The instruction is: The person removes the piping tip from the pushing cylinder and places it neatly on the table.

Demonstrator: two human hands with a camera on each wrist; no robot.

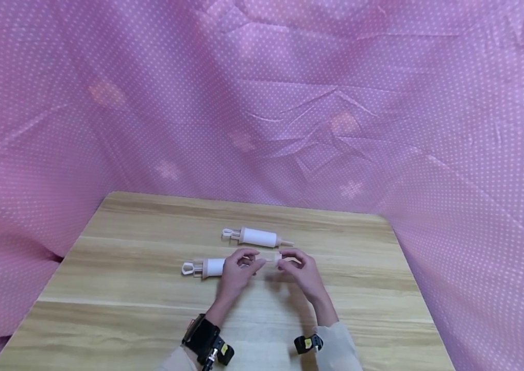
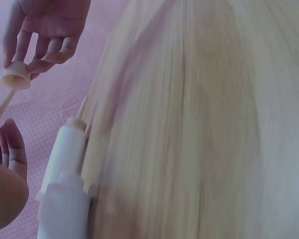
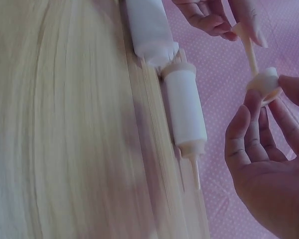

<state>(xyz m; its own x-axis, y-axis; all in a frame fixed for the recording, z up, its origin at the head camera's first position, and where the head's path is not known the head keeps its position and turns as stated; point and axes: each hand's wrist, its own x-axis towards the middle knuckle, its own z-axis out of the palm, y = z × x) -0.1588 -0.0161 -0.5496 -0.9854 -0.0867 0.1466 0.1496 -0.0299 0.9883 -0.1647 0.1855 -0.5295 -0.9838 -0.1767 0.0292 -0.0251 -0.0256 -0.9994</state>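
Note:
My left hand (image 1: 236, 275) pinches one end of a thin cream nozzle (image 3: 252, 56). In my right hand (image 1: 306, 278), thumb and fingers hold a pale ring-shaped cap (image 3: 265, 79) by its sides. The nozzle's other end meets the cap, both raised over the table. Just behind and left of my left hand lies a white syringe-like cylinder (image 1: 215, 267) with a looped pull handle; the hand hides its front end in the head view. In the left wrist view, a short neck shows at that cylinder's end (image 2: 70, 179).
Farther back lies a second white syringe-like cylinder (image 1: 258, 237), its handle to the left and a thin nozzle pointing right. Both lie on a wood-grain table (image 1: 150, 319). Pink dotted cloth (image 1: 262, 129) hangs around the back and sides.

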